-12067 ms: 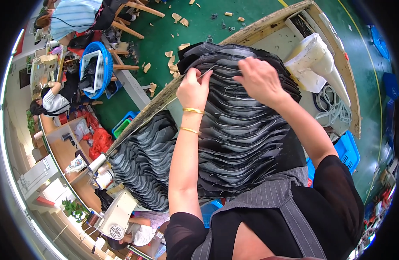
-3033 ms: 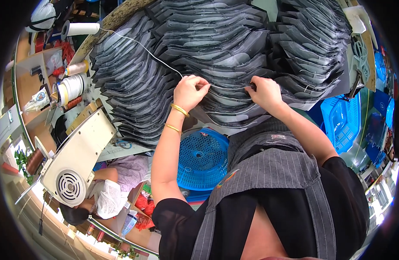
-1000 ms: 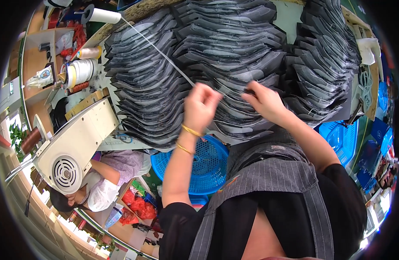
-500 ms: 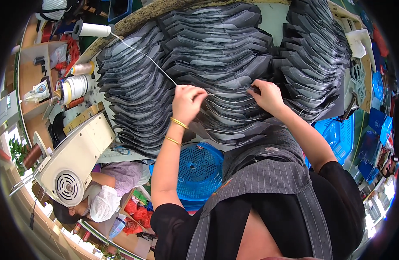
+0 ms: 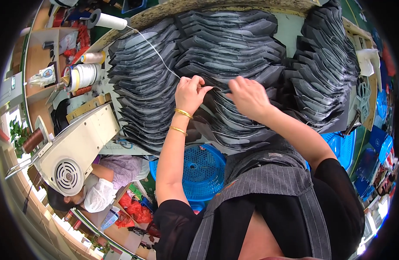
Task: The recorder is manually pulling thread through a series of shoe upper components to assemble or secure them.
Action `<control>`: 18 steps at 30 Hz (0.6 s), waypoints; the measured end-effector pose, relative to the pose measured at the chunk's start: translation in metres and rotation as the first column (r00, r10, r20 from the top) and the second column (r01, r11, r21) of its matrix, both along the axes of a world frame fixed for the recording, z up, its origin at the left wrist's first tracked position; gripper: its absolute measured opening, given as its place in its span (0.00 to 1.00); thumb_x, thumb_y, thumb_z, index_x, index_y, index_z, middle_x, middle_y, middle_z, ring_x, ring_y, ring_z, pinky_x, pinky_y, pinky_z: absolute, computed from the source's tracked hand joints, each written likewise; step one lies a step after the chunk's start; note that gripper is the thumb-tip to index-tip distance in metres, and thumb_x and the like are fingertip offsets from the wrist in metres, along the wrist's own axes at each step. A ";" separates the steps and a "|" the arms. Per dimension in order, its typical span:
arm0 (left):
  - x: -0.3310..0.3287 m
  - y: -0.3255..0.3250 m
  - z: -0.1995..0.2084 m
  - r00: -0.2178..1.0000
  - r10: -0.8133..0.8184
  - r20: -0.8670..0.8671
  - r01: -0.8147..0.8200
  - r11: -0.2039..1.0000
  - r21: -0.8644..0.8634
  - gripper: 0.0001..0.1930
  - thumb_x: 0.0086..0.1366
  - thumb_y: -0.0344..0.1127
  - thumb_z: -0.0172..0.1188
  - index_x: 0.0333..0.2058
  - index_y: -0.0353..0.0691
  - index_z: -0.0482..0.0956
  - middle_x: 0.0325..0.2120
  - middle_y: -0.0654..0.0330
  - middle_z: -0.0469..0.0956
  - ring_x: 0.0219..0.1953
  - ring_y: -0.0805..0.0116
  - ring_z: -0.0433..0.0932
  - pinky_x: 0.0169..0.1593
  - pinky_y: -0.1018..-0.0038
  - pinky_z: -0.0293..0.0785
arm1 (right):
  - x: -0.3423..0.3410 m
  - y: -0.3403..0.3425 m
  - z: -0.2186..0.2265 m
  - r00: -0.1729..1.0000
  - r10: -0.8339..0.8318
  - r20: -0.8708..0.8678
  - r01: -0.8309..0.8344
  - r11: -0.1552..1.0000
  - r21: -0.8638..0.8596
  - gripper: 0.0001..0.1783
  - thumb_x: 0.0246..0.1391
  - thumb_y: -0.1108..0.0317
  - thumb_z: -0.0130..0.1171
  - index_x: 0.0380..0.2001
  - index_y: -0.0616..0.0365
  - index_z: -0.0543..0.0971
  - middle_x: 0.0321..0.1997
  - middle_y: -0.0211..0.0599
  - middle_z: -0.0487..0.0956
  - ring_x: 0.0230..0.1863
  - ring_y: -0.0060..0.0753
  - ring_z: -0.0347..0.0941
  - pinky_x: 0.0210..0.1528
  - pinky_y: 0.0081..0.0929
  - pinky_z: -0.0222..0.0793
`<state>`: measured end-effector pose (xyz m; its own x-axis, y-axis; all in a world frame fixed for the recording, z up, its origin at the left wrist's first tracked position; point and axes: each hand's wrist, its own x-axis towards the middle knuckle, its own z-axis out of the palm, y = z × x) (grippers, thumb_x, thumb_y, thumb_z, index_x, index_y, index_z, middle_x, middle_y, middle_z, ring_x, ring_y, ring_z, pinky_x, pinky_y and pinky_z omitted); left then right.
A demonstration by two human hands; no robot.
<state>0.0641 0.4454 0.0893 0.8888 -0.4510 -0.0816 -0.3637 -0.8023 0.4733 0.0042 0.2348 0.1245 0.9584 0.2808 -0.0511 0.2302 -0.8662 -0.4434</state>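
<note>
A thin white cord [image 5: 158, 53] runs from a white spool [image 5: 109, 21] at the upper left to my left hand [image 5: 190, 93], which is closed in a pinch on it. The cord's short free part curls out past the fingertips. Just to the right, my right hand [image 5: 250, 99] is closed with curled, slightly blurred fingers; what it holds, if anything, is hidden. Both hands are above the middle stack [image 5: 227, 47] of overlapping dark grey and black fabric pieces. More such pieces make up a left stack [image 5: 143, 82] and a right stack [image 5: 323, 82].
A cream sewing machine head [image 5: 78, 149] stands at the left, with thread cones [image 5: 84, 76] behind it. A blue perforated basket [image 5: 199, 171] is below the table edge. Another person [image 5: 117, 175] sits at the lower left. Blue crates [image 5: 340, 147] are at the right.
The stretch of cord between my hands is no longer taut, and its end is loose by my left hand. My right hand has shifted left and turned. The view has shifted slightly.
</note>
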 end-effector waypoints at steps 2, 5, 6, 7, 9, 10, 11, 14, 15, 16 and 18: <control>0.000 0.008 0.002 0.999 0.039 -0.003 -0.039 0.960 -0.279 0.09 0.55 0.34 0.66 0.32 0.43 0.76 0.26 0.64 0.77 0.34 0.62 0.72 0.40 0.67 0.70 | 0.011 0.028 -0.019 0.988 0.105 0.111 -0.090 0.987 -0.134 0.13 0.51 0.61 0.59 0.34 0.56 0.71 0.33 0.35 0.73 0.34 0.38 0.75 0.37 0.35 0.69; -0.007 0.010 0.012 0.996 0.092 0.003 -0.086 0.943 -0.322 0.07 0.56 0.30 0.64 0.33 0.41 0.75 0.27 0.63 0.77 0.34 0.61 0.73 0.41 0.68 0.70 | 0.017 0.038 -0.018 0.993 0.118 0.013 -0.114 0.978 -0.175 0.11 0.51 0.62 0.58 0.34 0.55 0.72 0.33 0.36 0.75 0.35 0.39 0.76 0.37 0.35 0.71; -0.013 0.009 0.016 0.992 0.129 0.016 -0.117 0.937 -0.330 0.06 0.57 0.28 0.63 0.33 0.41 0.75 0.27 0.62 0.77 0.33 0.61 0.73 0.40 0.69 0.71 | 0.014 0.025 -0.013 0.998 0.054 -0.009 -0.055 0.991 -0.124 0.10 0.53 0.62 0.57 0.34 0.55 0.72 0.32 0.37 0.75 0.35 0.40 0.77 0.36 0.36 0.72; -0.029 0.003 0.024 0.942 0.292 -0.165 -0.335 0.820 -0.465 0.04 0.60 0.26 0.61 0.31 0.40 0.74 0.26 0.61 0.77 0.29 0.68 0.75 0.35 0.73 0.73 | 0.010 0.011 -0.002 0.991 -0.065 -0.116 0.065 0.998 -0.004 0.12 0.55 0.60 0.56 0.33 0.57 0.72 0.33 0.40 0.77 0.34 0.42 0.78 0.34 0.39 0.72; -0.069 -0.035 0.042 0.826 0.169 -0.538 -0.537 0.526 -0.660 0.06 0.63 0.28 0.60 0.32 0.39 0.70 0.25 0.61 0.79 0.27 0.78 0.76 0.32 0.80 0.73 | -0.011 -0.034 -0.001 0.871 -0.134 -0.472 0.320 0.885 0.339 0.18 0.57 0.55 0.58 0.35 0.61 0.72 0.30 0.42 0.78 0.33 0.44 0.77 0.35 0.37 0.71; -0.092 -0.054 0.043 0.798 0.112 -0.592 -0.525 0.612 -0.591 0.09 0.62 0.27 0.61 0.33 0.39 0.68 0.25 0.62 0.78 0.28 0.80 0.75 0.33 0.81 0.72 | -0.031 -0.058 -0.017 0.777 -0.002 -0.630 0.436 0.724 0.535 0.21 0.58 0.52 0.58 0.37 0.62 0.72 0.26 0.35 0.76 0.29 0.28 0.73 0.31 0.29 0.67; -0.110 -0.074 0.037 0.712 -0.022 -0.702 -0.632 0.416 -0.654 0.10 0.62 0.25 0.61 0.34 0.39 0.67 0.26 0.63 0.77 0.28 0.82 0.74 0.33 0.83 0.71 | -0.042 -0.070 -0.010 0.687 0.092 -0.721 0.486 0.679 0.550 0.23 0.57 0.53 0.61 0.42 0.63 0.72 0.26 0.29 0.74 0.29 0.18 0.68 0.30 0.20 0.64; -0.120 -0.096 0.018 0.564 -0.157 -0.811 -0.724 0.378 -0.577 0.10 0.61 0.22 0.60 0.36 0.38 0.67 0.31 0.63 0.78 0.35 0.80 0.76 0.39 0.84 0.71 | -0.047 -0.072 0.016 0.661 0.106 -0.743 0.541 0.618 0.571 0.14 0.52 0.66 0.66 0.36 0.66 0.77 0.22 0.27 0.75 0.25 0.16 0.68 0.29 0.18 0.64; -0.117 -0.098 0.014 0.602 -0.120 -0.789 -0.710 0.372 -0.598 0.10 0.61 0.23 0.61 0.37 0.38 0.68 0.29 0.65 0.77 0.32 0.82 0.74 0.35 0.84 0.70 | -0.045 -0.074 0.015 0.707 0.072 -0.704 0.507 0.642 0.575 0.09 0.51 0.70 0.65 0.32 0.65 0.78 0.23 0.27 0.76 0.26 0.16 0.70 0.30 0.18 0.66; -0.108 -0.099 0.017 0.636 -0.090 -0.766 -0.693 0.370 -0.619 0.09 0.61 0.25 0.61 0.37 0.37 0.69 0.27 0.66 0.77 0.28 0.84 0.72 0.32 0.85 0.69 | -0.041 -0.078 0.012 0.748 0.032 -0.662 0.479 0.664 0.574 0.05 0.50 0.74 0.63 0.28 0.64 0.79 0.24 0.28 0.77 0.27 0.16 0.71 0.32 0.18 0.67; -0.089 -0.091 0.018 0.680 -0.035 -0.732 -0.632 0.480 -0.609 0.07 0.60 0.28 0.64 0.36 0.38 0.78 0.27 0.65 0.79 0.26 0.80 0.74 0.32 0.82 0.71 | -0.029 -0.083 0.009 0.801 -0.014 -0.598 0.432 0.705 0.562 0.03 0.49 0.77 0.62 0.27 0.65 0.79 0.24 0.31 0.79 0.28 0.16 0.71 0.32 0.18 0.68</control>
